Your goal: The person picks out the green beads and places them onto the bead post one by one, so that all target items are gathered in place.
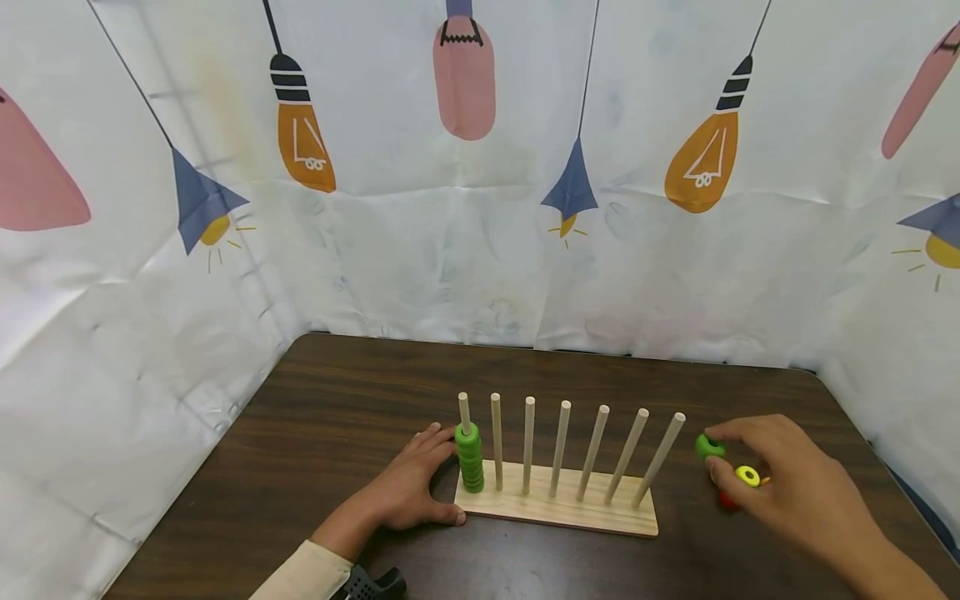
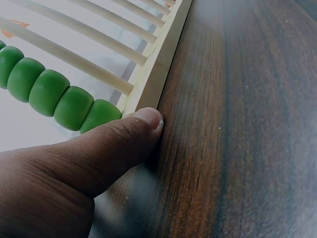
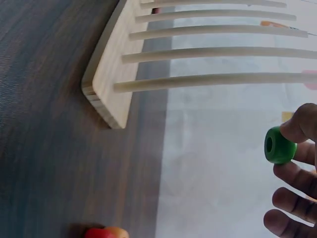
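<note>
My right hand (image 1: 802,483) pinches a green bead (image 1: 708,447) in the air, right of the wooden peg stand (image 1: 555,500). The right wrist view shows thumb and fingertips on this bead (image 3: 280,146), its hole facing the stand. Several green beads (image 1: 469,458) are stacked on the stand's leftmost peg; the other pegs carry none. My left hand (image 1: 408,483) rests at the stand's left end, fingers extended beside the stack. In the left wrist view, its thumb (image 2: 124,144) touches the base's front edge (image 2: 156,82).
Beneath my right hand lie a yellow bead (image 1: 747,476) and a red bead (image 1: 727,501), partly hidden, with a bit of orange beside them. The dark wooden table (image 1: 360,367) meets a printed white sheet (image 1: 420,275) behind and at the sides.
</note>
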Action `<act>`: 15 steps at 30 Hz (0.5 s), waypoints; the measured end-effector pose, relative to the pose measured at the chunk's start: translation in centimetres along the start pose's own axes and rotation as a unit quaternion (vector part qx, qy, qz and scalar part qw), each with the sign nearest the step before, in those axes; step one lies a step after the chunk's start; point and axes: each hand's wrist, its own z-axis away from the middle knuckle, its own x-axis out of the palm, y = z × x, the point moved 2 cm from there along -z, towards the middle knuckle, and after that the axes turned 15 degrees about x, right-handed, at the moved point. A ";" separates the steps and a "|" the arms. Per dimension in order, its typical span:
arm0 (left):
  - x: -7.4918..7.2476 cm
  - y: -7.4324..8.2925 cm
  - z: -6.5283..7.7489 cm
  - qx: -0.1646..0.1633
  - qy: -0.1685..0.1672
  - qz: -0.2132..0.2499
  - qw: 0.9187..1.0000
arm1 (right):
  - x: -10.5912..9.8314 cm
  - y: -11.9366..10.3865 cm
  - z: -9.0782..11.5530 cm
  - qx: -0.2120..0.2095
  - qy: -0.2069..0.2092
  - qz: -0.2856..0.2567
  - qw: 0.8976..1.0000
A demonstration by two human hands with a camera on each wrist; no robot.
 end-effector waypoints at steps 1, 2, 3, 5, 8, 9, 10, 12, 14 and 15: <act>0.0 0.0 0.0 0.000 0.000 0.001 1.000 | -0.1 -0.1 -0.1 -0.005 0.005 0.000 1.000; 0.0 0.0 0.0 -0.001 0.000 0.002 1.000 | -0.3 -0.3 -0.2 -0.008 0.011 -0.001 1.000; 0.0 0.0 0.0 -0.001 0.000 0.003 1.000 | -0.4 -0.4 -0.2 -0.012 0.016 -0.002 1.000; 0.0 0.0 0.0 -0.002 0.000 0.003 1.000 | -0.7 -0.7 -0.5 -0.022 0.027 -0.007 0.999; 0.0 0.0 -0.1 -0.001 -0.001 0.000 1.000 | -1.2 -1.0 -0.9 -0.045 0.041 -0.016 0.998; 0.0 0.0 -0.1 -0.001 -0.001 0.000 1.000 | -1.3 -1.1 -1.1 -0.054 0.047 -0.018 0.997; 0.0 -0.1 -0.1 0.000 0.000 -0.002 1.000 | -1.4 -1.2 -1.3 -0.064 0.051 -0.021 0.996; 0.1 -0.1 -0.1 0.001 0.000 -0.003 1.000 | -1.6 -1.4 -1.6 -0.084 0.058 -0.024 0.995; 0.1 -0.1 -0.1 0.002 0.001 -0.004 1.000 | -1.8 -1.6 -1.8 -0.096 0.063 -0.027 0.993; 0.1 -0.1 -0.1 0.002 0.001 -0.004 1.000 | -1.9 -1.6 -1.8 -0.101 0.065 -0.029 0.992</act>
